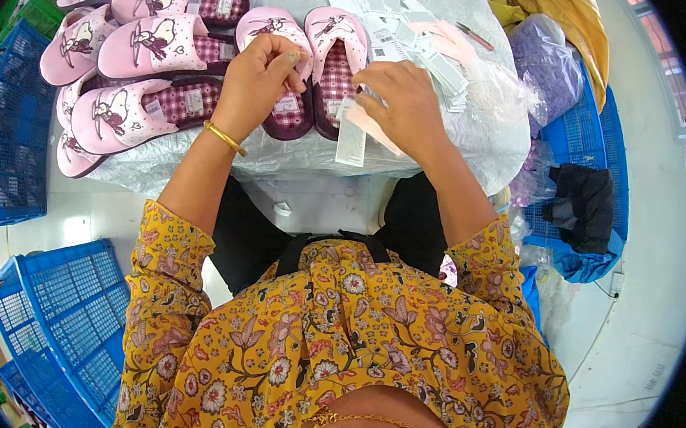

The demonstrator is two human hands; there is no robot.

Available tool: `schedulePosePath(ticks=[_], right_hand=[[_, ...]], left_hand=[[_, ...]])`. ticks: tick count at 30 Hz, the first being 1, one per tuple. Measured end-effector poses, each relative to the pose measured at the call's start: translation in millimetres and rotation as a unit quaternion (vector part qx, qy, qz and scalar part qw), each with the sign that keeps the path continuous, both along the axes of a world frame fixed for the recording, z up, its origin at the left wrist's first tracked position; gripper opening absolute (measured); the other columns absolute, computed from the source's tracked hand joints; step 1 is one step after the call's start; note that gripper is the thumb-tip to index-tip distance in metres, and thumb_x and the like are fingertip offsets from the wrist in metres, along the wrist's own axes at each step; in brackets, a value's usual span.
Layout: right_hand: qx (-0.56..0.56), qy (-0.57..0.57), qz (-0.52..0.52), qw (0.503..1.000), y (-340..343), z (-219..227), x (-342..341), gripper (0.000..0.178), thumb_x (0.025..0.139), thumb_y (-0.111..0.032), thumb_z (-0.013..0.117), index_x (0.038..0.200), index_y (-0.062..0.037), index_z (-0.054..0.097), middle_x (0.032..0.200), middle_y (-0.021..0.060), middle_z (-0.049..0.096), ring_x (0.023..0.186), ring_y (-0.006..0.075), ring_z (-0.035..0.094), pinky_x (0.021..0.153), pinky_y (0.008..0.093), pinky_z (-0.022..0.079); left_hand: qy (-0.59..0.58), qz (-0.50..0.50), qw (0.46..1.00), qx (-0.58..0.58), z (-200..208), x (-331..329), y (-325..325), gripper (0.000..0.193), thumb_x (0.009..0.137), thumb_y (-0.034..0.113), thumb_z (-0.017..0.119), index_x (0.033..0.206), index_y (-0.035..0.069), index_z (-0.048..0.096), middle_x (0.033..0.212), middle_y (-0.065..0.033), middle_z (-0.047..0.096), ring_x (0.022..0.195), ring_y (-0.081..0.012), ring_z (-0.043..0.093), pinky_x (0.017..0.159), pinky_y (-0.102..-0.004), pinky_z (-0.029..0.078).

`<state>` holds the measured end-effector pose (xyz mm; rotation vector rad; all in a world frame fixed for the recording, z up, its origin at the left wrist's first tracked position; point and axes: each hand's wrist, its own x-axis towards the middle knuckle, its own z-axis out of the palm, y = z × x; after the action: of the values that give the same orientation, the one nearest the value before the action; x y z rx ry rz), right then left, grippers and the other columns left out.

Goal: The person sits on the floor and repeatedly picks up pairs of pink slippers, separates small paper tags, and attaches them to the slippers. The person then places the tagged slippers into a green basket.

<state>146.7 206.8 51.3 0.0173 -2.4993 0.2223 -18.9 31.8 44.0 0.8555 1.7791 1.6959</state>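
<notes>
A pair of pink slippers stands side by side at the table's near edge, the left slipper (289,113) and the right slipper (337,66), both with checked maroon insoles and a cartoon print. Over the left one, my left hand (264,77) is closed in a pinch; whatever its fingertips hold is too small to make out. My right hand (405,107) is beside the right slipper, fingers bent, with thumb and forefinger apart. Below that hand, a white paper tag (350,141) lies at the table edge, partly over a pale pink strip (374,128).
Several more pink slippers (149,47) are piled at the left of the plastic-covered table (479,164). Loose white tags (400,31) and a thin red-handled tool (474,35) lie to the right. Blue crates (75,302) stand on the left floor, another crate (579,137) on the right.
</notes>
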Motion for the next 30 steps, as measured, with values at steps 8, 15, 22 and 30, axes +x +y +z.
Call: schedulePosePath(ticks=[8, 15, 22, 30], right_hand=[[-0.278, -0.072, -0.089, 0.954, -17.1, -11.2, 34.5, 0.023, 0.08, -0.009, 0.072, 0.103, -0.0076, 0.066, 0.094, 0.0105, 0.064, 0.076, 0.0264, 0.065, 0.066, 0.0356, 0.052], [-0.307, -0.095, -0.088, 0.943, -13.2, -16.4, 27.8, 0.02, 0.082, -0.007, 0.069, 0.102, -0.0053, 0.066, 0.091, 0.0129, 0.065, 0.077, 0.0285, 0.065, 0.067, 0.0366, 0.052], [-0.269, -0.099, -0.057, 0.956, -3.6, -20.4, 25.3, 0.013, 0.081, -0.013, 0.069, 0.092, -0.0063, 0.07, 0.085, 0.0112, 0.066, 0.077, 0.0297, 0.064, 0.068, 0.0381, 0.051], [-0.203, -0.115, -0.044, 0.971, 0.2, -17.6, 18.6, 0.009, 0.081, -0.017, 0.069, 0.086, -0.0093, 0.068, 0.081, 0.0091, 0.064, 0.073, 0.0306, 0.064, 0.064, 0.0401, 0.051]], left_hand=[[-0.14, 0.012, 0.977, 0.163, -6.2, 0.5, 12.3, 0.01, 0.103, 0.013, 0.046, 0.1, 0.008, 0.054, 0.102, -0.0086, 0.068, 0.074, -0.0093, 0.061, 0.062, -0.0204, 0.045], [-0.163, -0.04, 0.97, 0.177, -4.5, -0.3, 13.6, 0.01, 0.101, 0.016, 0.053, 0.095, 0.009, 0.056, 0.086, -0.0003, 0.062, 0.071, -0.0067, 0.055, 0.063, -0.0193, 0.044], [-0.031, -0.078, 0.996, 0.038, 0.5, 13.8, 14.5, 0.01, 0.098, 0.014, 0.057, 0.102, 0.005, 0.061, 0.085, 0.0006, 0.063, 0.068, -0.0056, 0.055, 0.061, -0.0183, 0.043], [0.065, -0.124, 0.989, -0.044, -5.6, 21.6, 18.8, 0.012, 0.095, 0.008, 0.057, 0.104, 0.001, 0.062, 0.086, 0.0022, 0.06, 0.07, -0.0049, 0.053, 0.065, -0.0208, 0.046]])
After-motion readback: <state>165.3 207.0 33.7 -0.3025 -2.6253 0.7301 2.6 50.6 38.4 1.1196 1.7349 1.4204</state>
